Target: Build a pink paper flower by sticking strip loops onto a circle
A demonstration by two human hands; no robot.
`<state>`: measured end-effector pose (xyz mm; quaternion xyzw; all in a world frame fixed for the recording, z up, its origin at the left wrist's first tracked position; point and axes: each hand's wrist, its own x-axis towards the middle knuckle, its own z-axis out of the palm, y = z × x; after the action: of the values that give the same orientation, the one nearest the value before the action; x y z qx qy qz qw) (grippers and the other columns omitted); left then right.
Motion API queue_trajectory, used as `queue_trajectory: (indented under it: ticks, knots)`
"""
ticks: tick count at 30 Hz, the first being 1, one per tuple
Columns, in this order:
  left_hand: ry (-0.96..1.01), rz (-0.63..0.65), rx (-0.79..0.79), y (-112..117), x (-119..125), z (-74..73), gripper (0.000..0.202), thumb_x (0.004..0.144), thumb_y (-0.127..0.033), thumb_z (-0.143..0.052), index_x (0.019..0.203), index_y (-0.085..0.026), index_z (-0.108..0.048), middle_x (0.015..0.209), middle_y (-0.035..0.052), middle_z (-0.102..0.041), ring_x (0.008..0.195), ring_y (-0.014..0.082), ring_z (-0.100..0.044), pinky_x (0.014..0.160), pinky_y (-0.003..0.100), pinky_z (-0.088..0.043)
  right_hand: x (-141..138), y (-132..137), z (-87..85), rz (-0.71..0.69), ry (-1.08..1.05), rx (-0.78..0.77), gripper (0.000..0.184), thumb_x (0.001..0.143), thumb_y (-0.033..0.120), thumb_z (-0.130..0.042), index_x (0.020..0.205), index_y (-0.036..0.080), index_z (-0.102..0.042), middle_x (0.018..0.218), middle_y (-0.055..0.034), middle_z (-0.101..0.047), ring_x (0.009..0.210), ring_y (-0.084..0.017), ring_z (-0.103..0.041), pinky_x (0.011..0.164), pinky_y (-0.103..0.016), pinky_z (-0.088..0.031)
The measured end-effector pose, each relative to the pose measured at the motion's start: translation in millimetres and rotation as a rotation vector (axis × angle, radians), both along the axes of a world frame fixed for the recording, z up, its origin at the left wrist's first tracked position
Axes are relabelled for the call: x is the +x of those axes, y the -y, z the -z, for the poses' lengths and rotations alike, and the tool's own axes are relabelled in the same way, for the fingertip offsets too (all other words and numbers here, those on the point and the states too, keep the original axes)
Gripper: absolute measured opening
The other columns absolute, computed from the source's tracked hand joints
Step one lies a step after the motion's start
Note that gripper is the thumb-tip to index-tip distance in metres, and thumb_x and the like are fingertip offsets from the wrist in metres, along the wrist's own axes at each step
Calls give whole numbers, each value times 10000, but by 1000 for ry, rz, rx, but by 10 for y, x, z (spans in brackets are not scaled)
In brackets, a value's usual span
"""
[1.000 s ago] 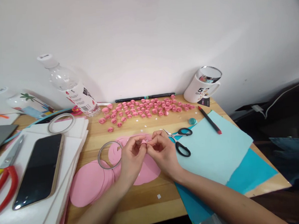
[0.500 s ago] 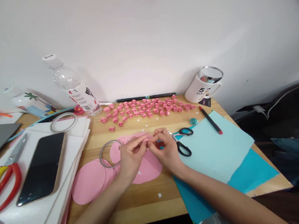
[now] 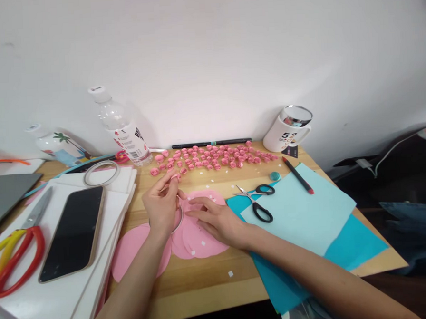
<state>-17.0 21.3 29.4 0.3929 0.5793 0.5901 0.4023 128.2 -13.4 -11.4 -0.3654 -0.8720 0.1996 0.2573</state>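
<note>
My left hand (image 3: 161, 205) is raised just above the desk, its fingertips pinched on a small pink paper rose (image 3: 173, 177) close to the near edge of the row of several finished pink paper roses (image 3: 213, 157). My right hand (image 3: 216, 220) lies flat with its fingers stretched out to the left on the pink paper circles (image 3: 199, 239). A clear tape ring (image 3: 180, 218) lies on the circles, partly hidden under my left hand. Small white sticky squares dot the pink paper.
Black-handled scissors (image 3: 258, 201) lie on light blue paper (image 3: 301, 207) to the right, beside a red pen (image 3: 298, 175) and a white mug (image 3: 286, 129). On the left are a phone (image 3: 74, 231) on white sheets, red-handled scissors (image 3: 14, 258), another tape ring (image 3: 101, 173) and a water bottle (image 3: 122, 128).
My hands have parted. The left one moved up and left toward the row of roses with the small pink piece, and the right one dropped flat onto the pink circles.
</note>
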Motion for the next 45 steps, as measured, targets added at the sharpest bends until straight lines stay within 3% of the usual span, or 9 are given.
queue_trajectory:
  ticks: [5,11,18,24,28,31,36,39,45]
  knots:
    - [-64,-41,58,46,11,-61,346,727,-271,-608,1045,-148,-668,405,-59,-528,284,45,-378,313,161,-329,-172,-74,-75,-68,49,109,315,790,154,-522,1048,321,-593,1213,-3,-558,731,-137,-599,441,-194,-364]
    - [-255,-40,193,55,-34,2,291,783,-266,-545,1039,-200,-667,801,24,-676,421,55,-511,423,183,-429,-323,-153,-142,-161,105,204,137,817,124,-482,815,210,-588,957,-24,-637,667,-136,-566,434,-212,-302]
    - [-687,-59,471,106,-48,163,281,804,-170,-508,1017,-234,-679,939,41,-670,789,147,-626,728,255,-492,-46,-177,-298,-69,129,245,215,861,99,-392,952,192,-563,867,-42,-629,646,-133,-573,449,-214,-342]
    - [-440,79,304,171,108,173,217,801,-243,-536,947,-211,-693,930,48,-678,659,126,-633,562,232,-533,110,-101,-374,76,31,194,245,872,148,-413,1040,239,-566,1020,-54,-647,849,-163,-618,647,-262,-482]
    - [-205,3,119,200,172,124,249,769,-308,-582,958,-183,-686,930,60,-690,437,72,-561,380,188,-471,130,-54,-410,14,-34,189,317,877,139,-394,1149,246,-515,1222,-99,-549,971,-185,-590,769,-335,-501]
    - [-102,-99,51,199,178,96,289,768,-309,-581,1013,-182,-668,909,54,-685,335,29,-467,284,159,-389,292,-34,-404,156,-66,223,344,867,148,-423,1192,237,-494,1236,-126,-522,959,-194,-592,774,-352,-504]
    - [-90,-163,80,189,156,121,279,775,-336,-580,1006,-211,-671,963,44,-651,371,12,-484,296,127,-382,854,38,-348,500,239,143,265,820,217,-509,1069,190,-593,1012,-137,-641,957,-300,-583,771,-462,-494]
    - [-95,-158,92,194,151,162,309,778,-352,-579,1047,-220,-656,952,43,-653,394,22,-507,304,123,-385,1122,121,-281,548,419,10,344,785,244,-541,1125,195,-564,1024,-133,-646,1019,-327,-566,764,-477,-497]
    - [-101,-144,86,199,163,171,306,790,-347,-563,1059,-232,-653,914,29,-653,411,28,-520,320,126,-404,1220,183,-176,540,409,-40,317,804,204,-481,1113,202,-555,1014,-122,-647,938,-286,-614,746,-419,-501]
